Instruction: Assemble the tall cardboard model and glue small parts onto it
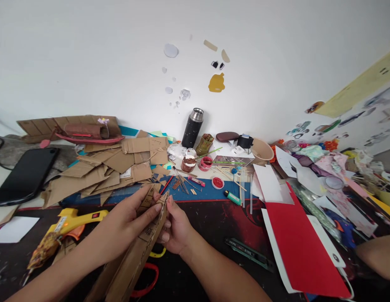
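Head: left hand [126,223], right hand [176,230] pinch cardboard [134,256]; glue-gun [72,220] label illegible

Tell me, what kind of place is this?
Probably a craft desk, maybe at home. Cardboard scraps are piled up, a yellow glue gun lies close by, and little paint pots sit further back. The left hand and right hand hold a cardboard piece.

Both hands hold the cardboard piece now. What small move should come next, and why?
Probably press the top edge of the cardboard piece together between both hands. The left hand and the right hand grip it from opposite sides near that edge, and the yellow glue gun lies apart at the left, in no hand.
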The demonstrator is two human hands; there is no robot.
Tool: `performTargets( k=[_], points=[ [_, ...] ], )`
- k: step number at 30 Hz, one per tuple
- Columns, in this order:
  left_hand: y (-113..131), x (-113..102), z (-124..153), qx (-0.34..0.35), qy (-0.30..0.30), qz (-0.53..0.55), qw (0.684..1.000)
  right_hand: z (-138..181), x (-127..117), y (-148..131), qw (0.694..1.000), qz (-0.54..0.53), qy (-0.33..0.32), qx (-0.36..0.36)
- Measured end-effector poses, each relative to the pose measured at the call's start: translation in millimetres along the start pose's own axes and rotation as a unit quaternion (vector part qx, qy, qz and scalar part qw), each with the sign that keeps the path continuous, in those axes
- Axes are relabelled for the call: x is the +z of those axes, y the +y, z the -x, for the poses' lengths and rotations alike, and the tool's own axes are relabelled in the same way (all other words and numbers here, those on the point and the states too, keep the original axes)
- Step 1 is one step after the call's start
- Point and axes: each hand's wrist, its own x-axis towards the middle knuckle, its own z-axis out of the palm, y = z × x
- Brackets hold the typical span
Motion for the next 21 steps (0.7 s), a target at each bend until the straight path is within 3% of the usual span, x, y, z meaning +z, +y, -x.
performTargets(
  k=[14, 21],
  points=[
    [-3.1, -4.6, -12.0, -0.056, -0.009, 0.064, 0.996, -7.4, -3.5, 2.2, 0.998, -0.009, 0.068, -0.011],
    [-12.2, -20.6, -19.5, -0.032, 0.117, -0.035, 0.992, -8.8, -5.1, -8.0, 0.995, 0.013, 0.088, -0.054]
  ],
)
